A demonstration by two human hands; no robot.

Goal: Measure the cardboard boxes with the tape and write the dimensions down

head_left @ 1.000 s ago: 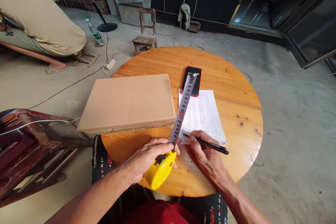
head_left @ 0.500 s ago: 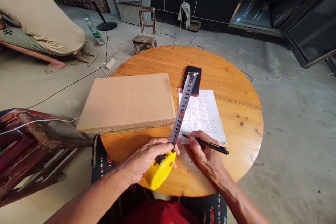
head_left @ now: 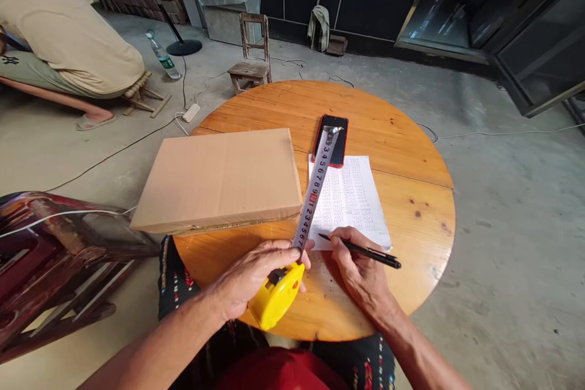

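My left hand (head_left: 258,271) is closed around a yellow tape measure (head_left: 278,300) near the table's front edge. Its blade (head_left: 313,195) is drawn out and slants away from me, the hooked end over a red-cased phone (head_left: 340,145). In my right hand (head_left: 361,268) a black pen (head_left: 365,250) is pinched, its tip at the lower left part of a sheet of paper (head_left: 361,201). Rows of small writing cover the sheet, too fine to read. Left of the blade lies a closed cardboard box (head_left: 219,177), flat on the round wooden table (head_left: 420,177).
A person in a beige shirt (head_left: 82,30) sits low at the far left. Beyond the table stand a small wooden chair (head_left: 251,67) and a water bottle (head_left: 163,56). A dark red wooden chair (head_left: 55,268) is close on my left. Cables run across the floor.
The whole view has shifted very slightly. Both hands, the tape measure and the pen keep nearly the same places; the pen's back end dips a little.
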